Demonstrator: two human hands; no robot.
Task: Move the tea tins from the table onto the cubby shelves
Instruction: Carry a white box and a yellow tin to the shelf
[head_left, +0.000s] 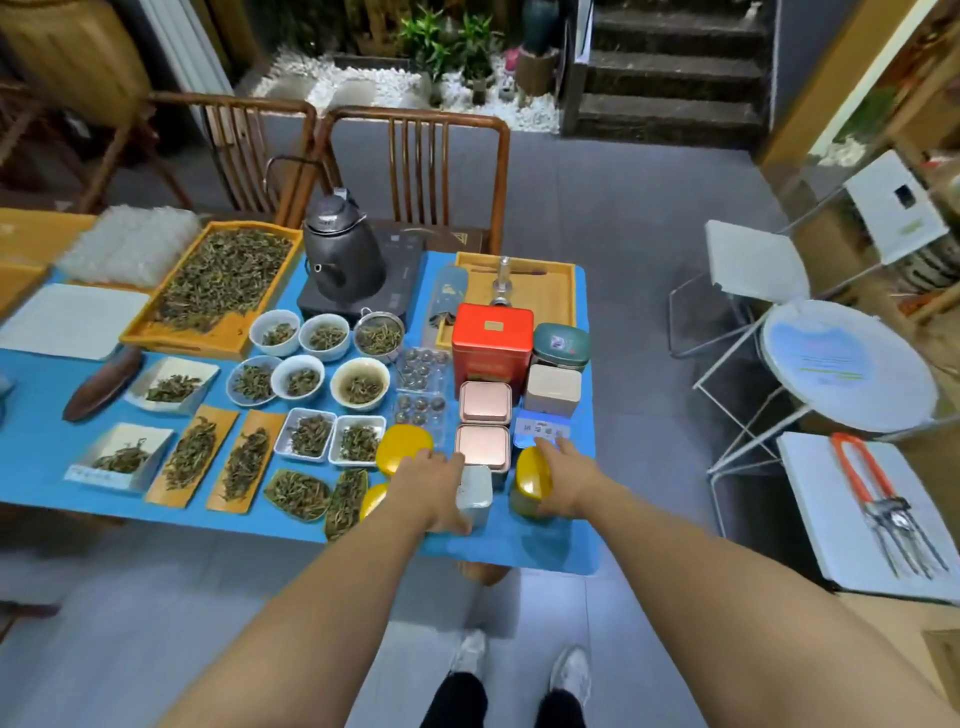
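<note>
Tea tins crowd the right end of the blue table. My left hand wraps the side of a small white tin near the front edge. My right hand grips a yellow-lidded jar, tilted, beside it. Behind them stand two pink square tins, a large red tin, a beige tin, a green-lidded jar and a blue-white tin. Two more yellow-lidded tins sit left of my left hand. The cubby shelves are out of sight.
Bowls and trays of loose tea fill the table's left and middle. A black kettle stands on a hob behind. Two wooden chairs are beyond the table. A white folding chair, round table and white stand with tongs are on the right.
</note>
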